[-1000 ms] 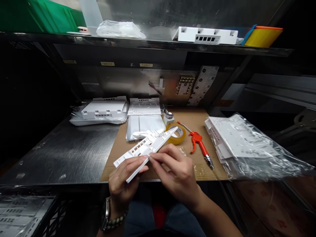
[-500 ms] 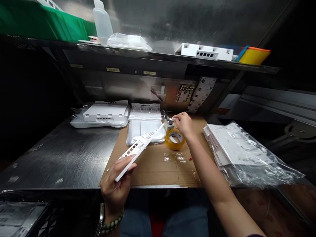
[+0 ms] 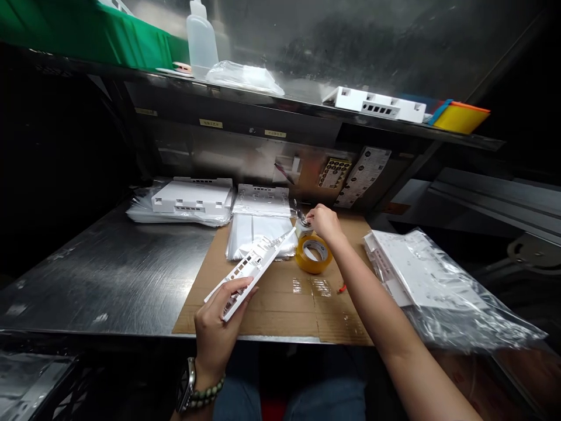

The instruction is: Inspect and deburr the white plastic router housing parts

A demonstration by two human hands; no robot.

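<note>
My left hand (image 3: 223, 316) grips a white plastic housing (image 3: 258, 263) by its near end, tilted up off the cardboard (image 3: 280, 310), with a row of square cutouts showing. My right hand (image 3: 323, 222) is closed in a pinch at the metal top of a small white bottle (image 3: 303, 227); what its fingers hold, if anything, is hidden. Just in front of the bottle lies a roll of clear yellowish tape (image 3: 328, 257). Behind the held housing is a stack of clear plastic bags (image 3: 241, 234).
Bagged white housings (image 3: 193, 199) are stacked at back left, and another bagged stack (image 3: 429, 272) lies at right. A metal shelf (image 3: 302, 105) overhead bears a squeeze bottle (image 3: 202, 44), a green bin (image 3: 87, 38), a white housing (image 3: 379, 105) and a yellow container (image 3: 462, 118).
My right hand has moved slightly down onto the bottle top from just beside it. My left hand has turned the housing so more of its inner side shows.
</note>
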